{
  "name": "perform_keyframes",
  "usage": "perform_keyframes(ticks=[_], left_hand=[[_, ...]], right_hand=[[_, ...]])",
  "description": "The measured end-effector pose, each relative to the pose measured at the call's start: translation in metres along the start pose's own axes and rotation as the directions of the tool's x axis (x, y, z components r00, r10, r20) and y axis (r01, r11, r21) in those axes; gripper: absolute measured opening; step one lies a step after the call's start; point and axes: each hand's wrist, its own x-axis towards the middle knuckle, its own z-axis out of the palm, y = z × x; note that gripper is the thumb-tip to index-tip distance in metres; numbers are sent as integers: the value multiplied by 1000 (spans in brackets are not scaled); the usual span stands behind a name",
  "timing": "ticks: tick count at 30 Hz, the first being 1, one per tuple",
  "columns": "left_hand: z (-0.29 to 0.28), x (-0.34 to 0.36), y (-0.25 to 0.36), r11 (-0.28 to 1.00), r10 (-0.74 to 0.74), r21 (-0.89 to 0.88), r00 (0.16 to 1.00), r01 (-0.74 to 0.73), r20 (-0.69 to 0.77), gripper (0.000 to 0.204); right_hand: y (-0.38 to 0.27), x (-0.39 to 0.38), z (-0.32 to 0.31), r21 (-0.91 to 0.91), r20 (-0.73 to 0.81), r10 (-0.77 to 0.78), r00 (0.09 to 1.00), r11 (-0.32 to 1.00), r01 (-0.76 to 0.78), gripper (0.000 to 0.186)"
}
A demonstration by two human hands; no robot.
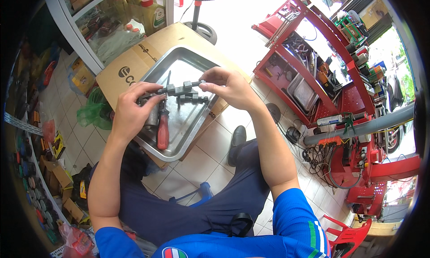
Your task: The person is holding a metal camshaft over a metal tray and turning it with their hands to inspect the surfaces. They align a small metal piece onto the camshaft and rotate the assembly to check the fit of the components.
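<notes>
A dark metal rod-like tool with blocky jaws point(181, 88) is held level between my two hands, above a metal tray point(157, 155). My left hand point(127, 106) pinches its left end, and my right hand point(230, 87) grips the thin right end between thumb and fingers. Below it in the tray lies a second dark metal piece point(193, 97) of similar look. A screwdriver with a red handle point(163, 133) rests under my left fingers, its shaft pointing away from me. Beside it a grey metal cylinder point(152, 118) is partly hidden by my left hand.
The tray stands on a cardboard box point(117, 74) in front of my knees. A glass cabinet with bottles point(152, 14) is at the back left, a fan point(197, 20) behind the box. On the right stands a red tool cart point(280, 70), with tangled cables point(320, 164) on the floor.
</notes>
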Motion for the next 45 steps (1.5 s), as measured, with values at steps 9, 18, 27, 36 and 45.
perform_keyframes(ticks=[9, 18, 27, 36, 45], left_hand=[[1, 0, -1, 1000, 7, 7, 1000, -7, 2, 21], [1, 0, -3, 1000, 3, 13, 1000, -2, -5, 21], [1, -1, -2, 1000, 19, 12, 1000, -19, -1, 21], [1, 0, -1, 1000, 12, 17, 1000, -12, 4, 20], [3, 0, -2, 1000, 14, 11, 1000, -14, -9, 21]], right_hand=[[7, 0, 0, 34, -18, -86, 996, 996, 87, 34], [3, 1, 7, 11, -54, -50, 997, 999, 50, 43], [13, 5, 12, -13, -76, 10, 997, 1000, -11, 48], [3, -1, 1, 30, -25, -47, 999, 998, 47, 32], [14, 6, 15, 112, -45, -14, 999, 994, 19, 44]])
